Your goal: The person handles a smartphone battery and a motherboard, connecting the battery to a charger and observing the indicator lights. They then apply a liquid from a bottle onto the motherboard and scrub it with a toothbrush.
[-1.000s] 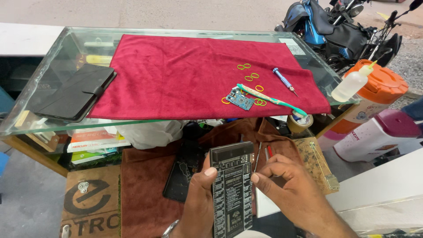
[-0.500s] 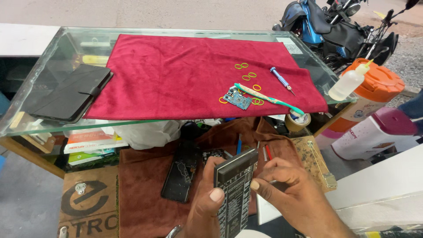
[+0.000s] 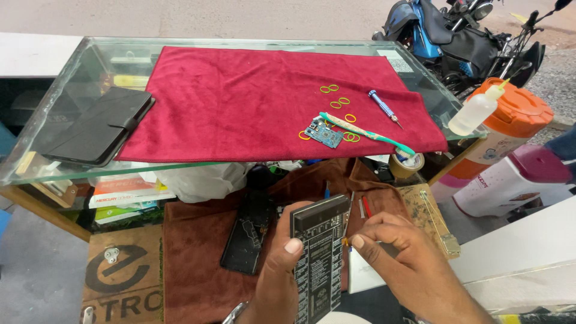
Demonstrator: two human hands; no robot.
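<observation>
there is one view only, from a camera worn on the person's head. it looks down and forward, steeply enough that the left hand [image 3: 282,273] and right hand [image 3: 399,261] sit close at the bottom edge, partly cut off by the frame. the glass counter [image 3: 54,114] with its red cloth [image 3: 240,102] fills the middle distance, seen from above and slightly tilted. the top of the frame reaches out to the pavement and a parked motorcycle [image 3: 462,30] at the upper right. the wide lens bends straight edges near the borders.
</observation>
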